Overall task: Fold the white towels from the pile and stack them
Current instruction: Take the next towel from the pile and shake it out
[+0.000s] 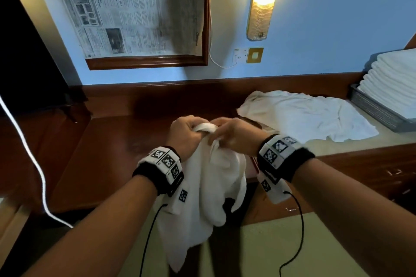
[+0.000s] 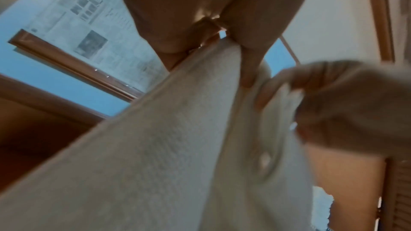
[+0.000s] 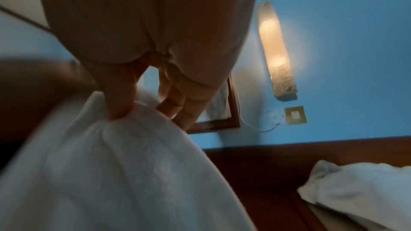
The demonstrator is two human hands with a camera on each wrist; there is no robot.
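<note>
A white towel (image 1: 209, 189) hangs in the air in front of me, bunched at its top edge. My left hand (image 1: 188, 134) grips that top edge, fingers curled round the cloth (image 2: 189, 138). My right hand (image 1: 229, 136) pinches the same edge right beside it, thumb and fingers closed on a gathered fold (image 3: 115, 155). The two hands nearly touch. The towel's lower end drops below the desk's front edge. A loose pile of white towels (image 1: 304, 114) lies rumpled on the desk to the right. Folded white towels (image 1: 391, 83) are stacked in a grey basket (image 1: 373, 111) at the far right.
A dark wooden desk (image 1: 108, 141) runs along the blue wall, bare on the left half. A framed mirror covered with newspaper (image 1: 135, 13) and a lit wall lamp (image 1: 264, 0) hang above. A white cable (image 1: 29, 148) crosses the left side. Desk drawers (image 1: 391, 175) sit at lower right.
</note>
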